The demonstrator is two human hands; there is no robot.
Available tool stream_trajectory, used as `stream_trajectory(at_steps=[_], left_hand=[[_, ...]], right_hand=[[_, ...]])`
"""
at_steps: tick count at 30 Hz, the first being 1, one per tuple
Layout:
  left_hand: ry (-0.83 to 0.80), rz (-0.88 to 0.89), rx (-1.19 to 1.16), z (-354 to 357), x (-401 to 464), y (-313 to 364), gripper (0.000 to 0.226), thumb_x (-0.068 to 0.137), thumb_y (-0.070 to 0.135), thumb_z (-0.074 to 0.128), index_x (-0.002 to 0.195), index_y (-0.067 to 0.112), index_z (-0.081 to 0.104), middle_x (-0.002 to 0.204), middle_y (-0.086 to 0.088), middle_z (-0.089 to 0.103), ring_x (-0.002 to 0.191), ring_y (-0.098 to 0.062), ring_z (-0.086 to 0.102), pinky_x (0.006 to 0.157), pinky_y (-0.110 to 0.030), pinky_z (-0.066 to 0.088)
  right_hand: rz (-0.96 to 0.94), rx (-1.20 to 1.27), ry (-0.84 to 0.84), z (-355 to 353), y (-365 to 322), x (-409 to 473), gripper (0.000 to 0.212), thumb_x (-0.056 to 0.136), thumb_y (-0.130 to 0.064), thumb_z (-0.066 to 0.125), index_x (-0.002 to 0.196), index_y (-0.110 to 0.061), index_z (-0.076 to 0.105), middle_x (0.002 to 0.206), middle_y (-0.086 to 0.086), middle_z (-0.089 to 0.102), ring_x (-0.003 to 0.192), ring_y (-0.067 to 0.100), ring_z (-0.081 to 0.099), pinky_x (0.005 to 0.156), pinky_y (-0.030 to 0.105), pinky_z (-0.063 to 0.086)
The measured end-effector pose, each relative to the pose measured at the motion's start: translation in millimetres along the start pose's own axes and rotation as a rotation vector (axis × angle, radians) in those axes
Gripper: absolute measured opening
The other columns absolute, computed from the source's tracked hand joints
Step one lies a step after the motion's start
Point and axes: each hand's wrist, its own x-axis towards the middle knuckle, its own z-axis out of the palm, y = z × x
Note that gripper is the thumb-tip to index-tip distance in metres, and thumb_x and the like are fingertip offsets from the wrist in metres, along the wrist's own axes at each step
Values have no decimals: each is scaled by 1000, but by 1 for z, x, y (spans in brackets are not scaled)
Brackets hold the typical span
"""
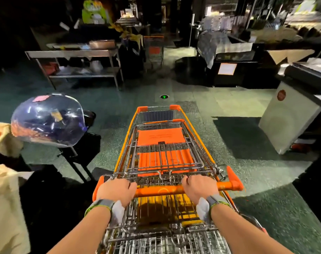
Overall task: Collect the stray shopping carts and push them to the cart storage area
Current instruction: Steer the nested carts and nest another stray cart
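An orange-trimmed wire shopping cart (163,143) stands straight ahead of me, with a second cart nested inside it and orange flaps folded in the basket. My left hand (117,190) grips the left part of the orange handle bar (163,189). My right hand (199,188) grips the same bar further right. Both wrists wear grey straps. Another orange cart (154,50) stands far ahead in the aisle between the counters.
A clear dome cover (47,119) sits on a black stand at the left, beside cream cloth bags (5,198). A steel table (77,59) stands at the back left. Dark counters (229,65) and a white bin (291,121) flank the right. Green speckled floor (174,92) runs ahead.
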Motion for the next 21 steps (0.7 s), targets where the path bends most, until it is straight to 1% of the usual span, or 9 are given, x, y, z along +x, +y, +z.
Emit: stream_trajectory(at_steps=[2, 5, 7, 9, 12, 14, 15, 18, 21], left_hand=[[-22, -16, -10, -20, 39, -7, 23, 95, 23, 28, 101, 21, 50, 86, 1, 51, 75, -21, 51, 61, -32, 39], [-1, -51, -39, -58, 97, -14, 25, 102, 29, 25, 93, 22, 47, 80, 3, 48, 68, -14, 46, 53, -31, 29], [3, -81, -108, -74, 148, -20, 33, 103, 36, 23, 90, 20, 49, 80, 3, 50, 71, -15, 50, 58, -33, 35], [15, -120, -158, -91, 176, -23, 40, 103, 41, 24, 84, 20, 51, 81, 1, 55, 75, -19, 56, 67, -37, 46], [21, -136, -168, -119, 230, -34, 39, 105, 42, 27, 83, 21, 51, 91, -2, 62, 87, -24, 62, 82, -43, 54], [53, -156, -220, -142, 294, -50, 44, 104, 45, 27, 86, 19, 57, 89, -1, 63, 84, -22, 63, 78, -40, 53], [51, -169, -246, -144, 301, -52, 46, 103, 47, 27, 84, 20, 59, 85, 0, 63, 80, -20, 62, 73, -37, 50], [42, -144, -246, -166, 365, -73, 47, 102, 46, 23, 84, 20, 57, 80, 2, 58, 73, -17, 57, 66, -36, 47], [-16, -52, -146, -189, 433, -97, 42, 83, 39, 15, 92, 21, 51, 79, 2, 50, 66, -17, 47, 60, -35, 40]], right_hand=[[13, 1, -11, -14, 6, 45, 30, 104, -27, 30, 79, -20, 45, 79, 2, 63, 69, 26, 61, 56, 31, 47], [-20, -33, 3, -38, 17, 113, 29, 103, -26, 30, 78, -20, 44, 75, 2, 59, 61, 24, 54, 51, 31, 42], [14, 9, 0, -48, 27, 167, 35, 104, -29, 29, 74, -20, 46, 76, 2, 61, 63, 23, 56, 54, 32, 46], [37, 4, -9, -60, 34, 201, 40, 104, -33, 30, 71, -18, 48, 79, 3, 65, 72, 27, 64, 65, 36, 55], [64, 26, 3, -78, 43, 266, 51, 103, -43, 28, 76, -17, 62, 79, 2, 67, 73, 25, 65, 67, 35, 55], [69, 39, 12, -92, 48, 332, 55, 103, -47, 26, 80, -17, 66, 82, 3, 68, 74, 25, 65, 65, 34, 52], [66, 36, 10, -95, 49, 339, 57, 103, -48, 25, 81, -17, 66, 82, 3, 68, 74, 24, 65, 65, 34, 51], [60, 40, 11, -114, 53, 405, 55, 103, -48, 24, 80, -17, 63, 82, 2, 67, 74, 24, 64, 65, 34, 52], [18, -43, 1, -129, 60, 476, 41, 103, -38, 23, 86, -17, 54, 87, 3, 64, 66, 23, 53, 53, 32, 40]])
